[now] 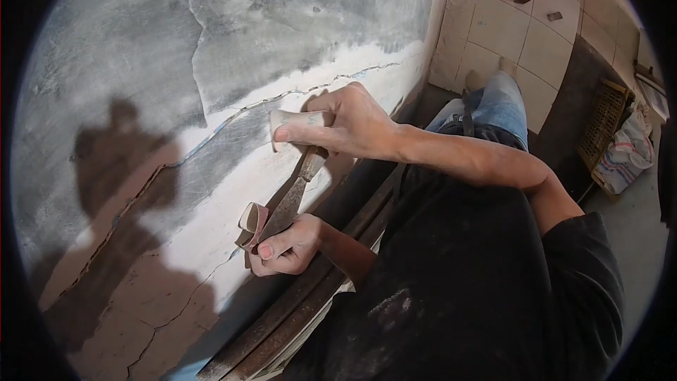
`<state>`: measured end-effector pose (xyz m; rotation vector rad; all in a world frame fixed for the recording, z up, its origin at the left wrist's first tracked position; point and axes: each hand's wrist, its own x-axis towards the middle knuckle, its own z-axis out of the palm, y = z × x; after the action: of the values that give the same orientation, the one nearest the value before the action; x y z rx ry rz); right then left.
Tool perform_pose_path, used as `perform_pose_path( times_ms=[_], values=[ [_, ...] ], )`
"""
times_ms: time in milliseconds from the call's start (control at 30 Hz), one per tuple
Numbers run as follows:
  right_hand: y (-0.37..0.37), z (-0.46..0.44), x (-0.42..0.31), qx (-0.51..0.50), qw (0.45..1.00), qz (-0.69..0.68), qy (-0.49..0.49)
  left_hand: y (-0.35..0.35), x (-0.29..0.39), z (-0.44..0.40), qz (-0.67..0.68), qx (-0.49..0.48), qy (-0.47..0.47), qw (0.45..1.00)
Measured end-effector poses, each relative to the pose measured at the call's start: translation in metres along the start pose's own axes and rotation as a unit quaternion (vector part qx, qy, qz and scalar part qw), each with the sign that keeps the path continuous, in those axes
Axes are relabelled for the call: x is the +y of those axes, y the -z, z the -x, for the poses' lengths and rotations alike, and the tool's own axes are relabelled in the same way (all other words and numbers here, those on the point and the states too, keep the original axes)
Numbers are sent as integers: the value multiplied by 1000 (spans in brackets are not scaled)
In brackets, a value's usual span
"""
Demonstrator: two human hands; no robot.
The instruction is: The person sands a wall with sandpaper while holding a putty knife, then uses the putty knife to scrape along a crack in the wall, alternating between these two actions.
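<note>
Right hand [345,123] grips one pale, curved piece [297,119] and seems to hold one scraper [293,199] too. Left hand [290,247] pinches one curled strip [261,219] at the scraper's end, beside one cracked wall [247,42]. Both hands look busy putting scraper and strip together; going on calls for a steady grip.

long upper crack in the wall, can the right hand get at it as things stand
Probably yes: the crack runs close by the right hand in this view, with nothing visible between, though its grip is taken up by a scraper and a pale piece.
</note>
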<state>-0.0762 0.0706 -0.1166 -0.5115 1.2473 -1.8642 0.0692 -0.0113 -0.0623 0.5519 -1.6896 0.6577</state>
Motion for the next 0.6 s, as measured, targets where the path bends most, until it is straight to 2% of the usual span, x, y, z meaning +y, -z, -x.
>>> perform_pose_path(
  times_ms=[100, 133, 233, 267, 367, 500, 533, 600],
  values=[
    [4, -1, 14, 19, 998, 66, 0, -5, 0, -5, 32, 23, -1, 999],
    [-2, -1, 17, 44, 997, 46, 40, -6, 1, -4, 50, 34, 2, 998],
    [-4, 0, 14, 57, 992, 90, 73, -8, 6, -4, 52, 39, 14, 998],
    [-8, -6, 6, 29, 993, 25, 108, -7, 5, -2, 41, 32, 8, 999],
    [-6, -10, -18, 17, 986, 115, 121, -5, -1, -6, 28, 28, -14, 999],
    [-1, -2, 6, 34, 998, 39, 40, -8, 4, -5, 49, 40, -8, 998],
    [-4, -2, 4, 70, 988, 86, 108, -8, 3, -4, 48, 39, -6, 998],
    [-11, -6, -13, 50, 982, 121, 139, -5, -2, -5, 22, 41, -11, 999]
  ],
)
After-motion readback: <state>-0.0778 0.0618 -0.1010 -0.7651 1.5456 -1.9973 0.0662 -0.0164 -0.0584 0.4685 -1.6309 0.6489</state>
